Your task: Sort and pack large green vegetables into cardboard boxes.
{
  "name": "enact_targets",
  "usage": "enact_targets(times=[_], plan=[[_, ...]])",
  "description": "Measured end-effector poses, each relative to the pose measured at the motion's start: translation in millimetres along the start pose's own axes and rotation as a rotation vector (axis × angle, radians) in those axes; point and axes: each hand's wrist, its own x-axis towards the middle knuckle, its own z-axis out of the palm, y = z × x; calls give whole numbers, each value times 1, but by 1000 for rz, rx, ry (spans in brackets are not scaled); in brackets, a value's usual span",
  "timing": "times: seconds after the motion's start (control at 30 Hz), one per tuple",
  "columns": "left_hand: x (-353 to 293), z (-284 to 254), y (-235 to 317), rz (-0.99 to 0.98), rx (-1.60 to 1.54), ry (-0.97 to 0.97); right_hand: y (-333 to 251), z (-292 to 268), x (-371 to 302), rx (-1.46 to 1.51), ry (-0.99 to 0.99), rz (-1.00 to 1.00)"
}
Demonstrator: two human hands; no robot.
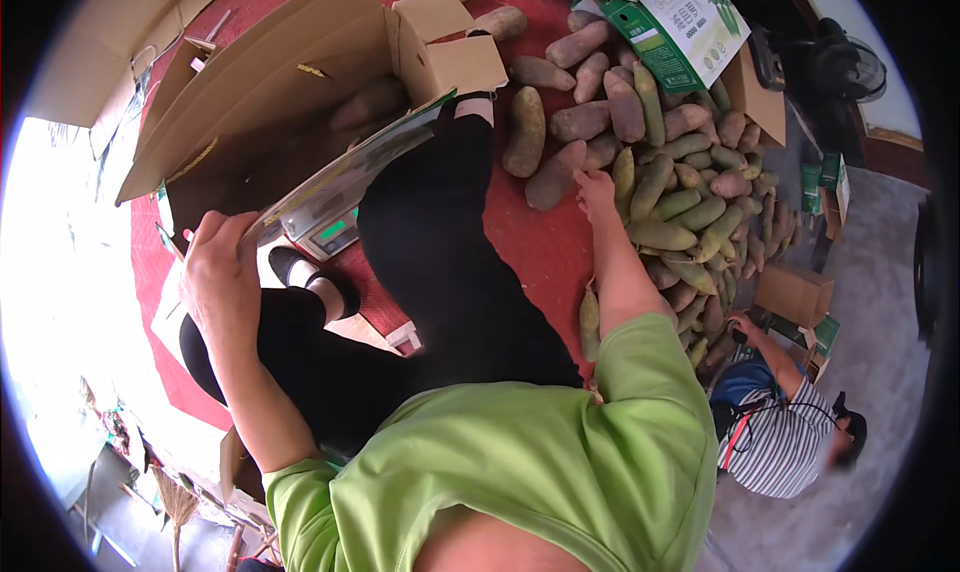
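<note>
My left hand [218, 282] is closed over the near edge of an open cardboard box [290, 132], which stands at the left in front of my legs. Inside the box, in shadow, lies at least one radish [370, 104]. Out to the right, my right hand [598, 196] has its fingers on the end of a dusty reddish radish [554, 178] on the red ground sheet. The fingers look closed on it, though their undersides are hidden. A heap of green and reddish radishes [690, 207] lies just beyond that hand.
A scale with a lit green display [333, 232] sits beside the box, near my foot. Printed green-and-white cartons [680, 32] stand behind the heap. At the right a person in a striped shirt [785, 442] reaches toward the heap. A black fan [845, 62] stands far right.
</note>
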Motion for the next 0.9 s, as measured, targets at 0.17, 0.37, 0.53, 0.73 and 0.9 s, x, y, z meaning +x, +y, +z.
enact_targets(times=[0.17, 0.37, 0.53, 0.73, 0.9], plan=[[5, 5, 5, -1, -59, -11, 65, -7, 60, -179, 262, -148], [-2, 3, 1, -49, -66, 18, -37, 19, 17, -295, 77, -87], [2, 6, 4, -19, -42, 16, -53, 14, 25, -457, 130, -169], [2, 3, 2, -21, -32, 4, -26, 1, 51, -317, 25, -191], [1, 2, -1, 13, -11, 20, -19, -25, 9, -266, -217, -117]])
